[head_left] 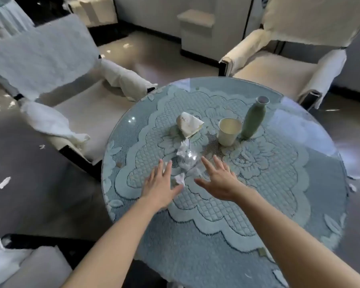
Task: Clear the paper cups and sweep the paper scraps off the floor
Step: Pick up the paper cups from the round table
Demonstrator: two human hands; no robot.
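Fingers (pixel 218 163) spread, both hands empty
Left hand (pixel 160 187) and right hand (pixel 218 181) flank crumpled paper (pixel 187 159); upright cup (pixel 229 132) at 1 o'clock

The left hand (pixel 161 185) covers the near edge of the crumpled paper (pixel 187 160) — whether the fingers touch it cannot be told. Both forearms run off the bottom edge. The marks on the tipped paper cup (pixel 189 125) are too small to read — the floor scraps (pixel 4 182) blur into white flecks.
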